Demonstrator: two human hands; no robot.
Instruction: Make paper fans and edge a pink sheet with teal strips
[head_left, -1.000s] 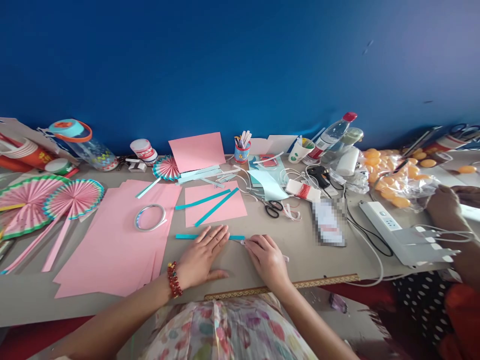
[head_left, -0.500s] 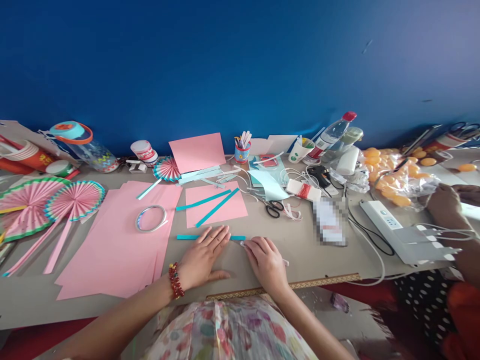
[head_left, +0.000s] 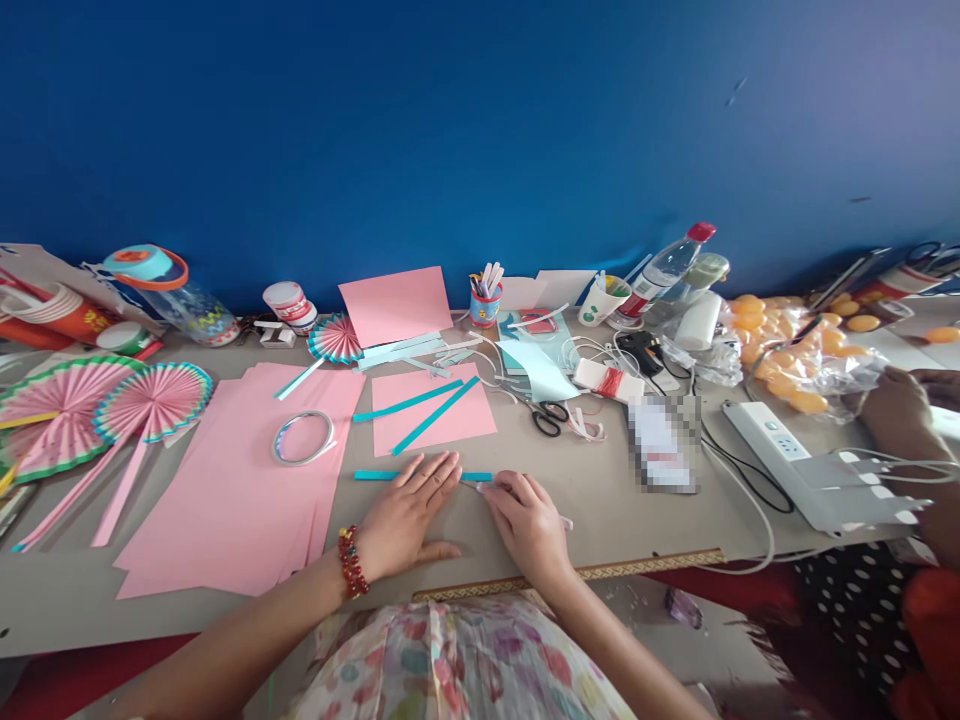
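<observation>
My left hand [head_left: 409, 510] lies flat on the table with its fingers stretched out, pressing on a narrow blue paper strip [head_left: 375, 476]. The strip's right end [head_left: 480, 477] shows past my fingers. Closed in my right hand [head_left: 531, 520] is a slim pen-like tool [head_left: 568, 523]; its pale rear end pokes out behind the hand, and its clear tip is just below the strip's right end. Most of that tool is hidden by my fingers. Two more blue strips [head_left: 435, 415] rest across a pink paper sheet [head_left: 465, 420] beyond my hands.
Pink sheets [head_left: 225, 480] with a tape roll [head_left: 303, 438] on them lie left, beside pleated paper fans [head_left: 154, 400]. Scissors [head_left: 550, 418], a thread-wound card [head_left: 609, 381] and a power strip [head_left: 787, 465] are right. A co-worker's hand [head_left: 892, 410] is near bagged orange balls [head_left: 795, 350].
My right hand has shifted very slightly with the pen-like tool, its tip staying by the strip's right end. My left hand keeps pressing the strip. The view has moved a little.
</observation>
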